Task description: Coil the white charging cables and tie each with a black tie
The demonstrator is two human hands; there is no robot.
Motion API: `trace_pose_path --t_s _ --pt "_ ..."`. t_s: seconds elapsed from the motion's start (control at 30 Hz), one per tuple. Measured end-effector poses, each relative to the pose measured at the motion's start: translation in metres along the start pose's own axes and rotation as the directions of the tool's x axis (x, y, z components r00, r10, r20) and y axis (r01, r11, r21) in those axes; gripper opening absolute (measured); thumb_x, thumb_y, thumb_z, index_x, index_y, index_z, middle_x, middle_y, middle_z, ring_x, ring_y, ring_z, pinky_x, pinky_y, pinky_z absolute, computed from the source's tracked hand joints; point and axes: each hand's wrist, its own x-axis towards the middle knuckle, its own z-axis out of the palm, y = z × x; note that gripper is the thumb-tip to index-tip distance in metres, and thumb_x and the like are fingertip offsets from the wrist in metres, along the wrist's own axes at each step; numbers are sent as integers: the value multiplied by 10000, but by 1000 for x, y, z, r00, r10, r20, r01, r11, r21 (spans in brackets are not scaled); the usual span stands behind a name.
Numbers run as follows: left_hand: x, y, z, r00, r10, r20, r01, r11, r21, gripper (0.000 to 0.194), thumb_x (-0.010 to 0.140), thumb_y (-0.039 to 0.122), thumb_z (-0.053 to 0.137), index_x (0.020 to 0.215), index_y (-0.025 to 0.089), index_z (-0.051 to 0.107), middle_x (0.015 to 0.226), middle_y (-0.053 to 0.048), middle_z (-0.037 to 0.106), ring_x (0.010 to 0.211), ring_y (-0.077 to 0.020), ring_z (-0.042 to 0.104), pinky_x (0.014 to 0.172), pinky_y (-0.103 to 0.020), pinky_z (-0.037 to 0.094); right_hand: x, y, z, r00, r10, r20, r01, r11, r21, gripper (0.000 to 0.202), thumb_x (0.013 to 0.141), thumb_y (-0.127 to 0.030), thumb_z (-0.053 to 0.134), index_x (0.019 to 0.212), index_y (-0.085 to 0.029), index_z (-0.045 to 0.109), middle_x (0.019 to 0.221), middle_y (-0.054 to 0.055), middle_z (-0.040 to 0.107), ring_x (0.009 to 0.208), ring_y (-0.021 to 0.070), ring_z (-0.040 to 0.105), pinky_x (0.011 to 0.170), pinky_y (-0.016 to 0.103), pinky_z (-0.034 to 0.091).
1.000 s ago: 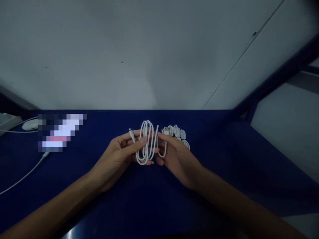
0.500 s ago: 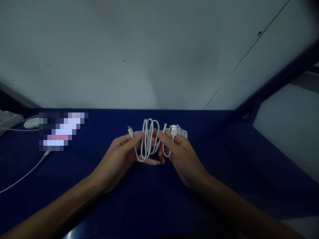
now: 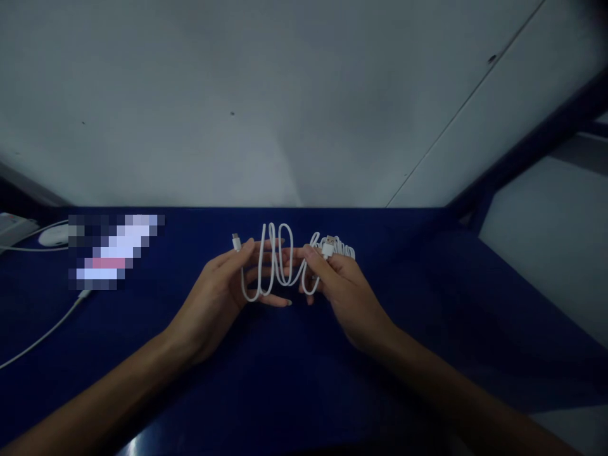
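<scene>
A white USB cable (image 3: pixel 272 259) hangs in loose coils between my two hands, above the blue table. My left hand (image 3: pixel 221 278) pinches it between thumb and fingers close to the small plug (image 3: pixel 236 241), which points up; the other fingers stretch behind the loops. On the other side, my right hand (image 3: pixel 339 278) grips the cable with thumb on top, near the larger USB plug (image 3: pixel 328 245). More white coiled cable (image 3: pixel 346 249) shows just behind my right hand, partly hidden by it.
A pixelated bright object (image 3: pixel 116 250) lies on the blue table (image 3: pixel 266 386) at left, with a white cord (image 3: pixel 45 339) running from it. Beside it sits a white rounded item (image 3: pixel 53 236). A pale wall (image 3: pixel 228 158) rises behind the table.
My left hand has moved a little left, away from my right hand. The cable's loops have spread wider apart, and the right-hand USB plug has tilted slightly.
</scene>
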Motion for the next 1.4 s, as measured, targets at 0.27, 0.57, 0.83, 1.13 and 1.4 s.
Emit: trace_pose_path --t_s 0.27,0.57,0.83,1.13,1.4 --pt "0 0 0 998 -10 65 6 998 62 284 1023 320 734 1267 196 810 1363 -160 765 1132 -288 775 732 -293 699 0 -9 -5 996 -90 26 93 983 -160 526 1083 -591 551 752 -226 736 739 41 687 698 188 621 689 361 499" --pt "1 -5 -5 999 17 -36 -10 984 180 347 979 345 791 1303 223 801 1301 -152 801 1039 -269 816 805 -303 686 -2 -5 -3 994 -109 18 110 976 -186 548 1108 -553 523 715 -237 739 799 54 732 803 207 680 869 403 535" --pt "0 -8 -7 996 44 -77 -26 974 224 371 912 383 863 1246 225 820 1354 -139 778 1095 -299 802 850 -359 696 -3 -9 5 987 -116 113 124 990 -66 289 1066 -492 647 1081 -272 834 986 44 755 855 197 671 777 354 561" --pt "-1 -5 -4 994 3 -105 15 986 168 367 908 364 869 1243 222 822 1272 -136 813 989 -273 823 847 -365 695 -1 -11 1 982 -73 174 75 997 -7 323 1093 -384 608 899 -290 848 856 30 746 820 192 672 828 374 549" --pt "-1 -1 0 992 26 -123 -11 992 125 283 962 372 812 1175 189 842 1323 -160 792 1065 -292 814 776 -313 690 5 -7 -9 985 -68 161 51 993 107 245 1074 -403 642 1171 -309 848 1050 56 824 943 228 764 1020 451 558"
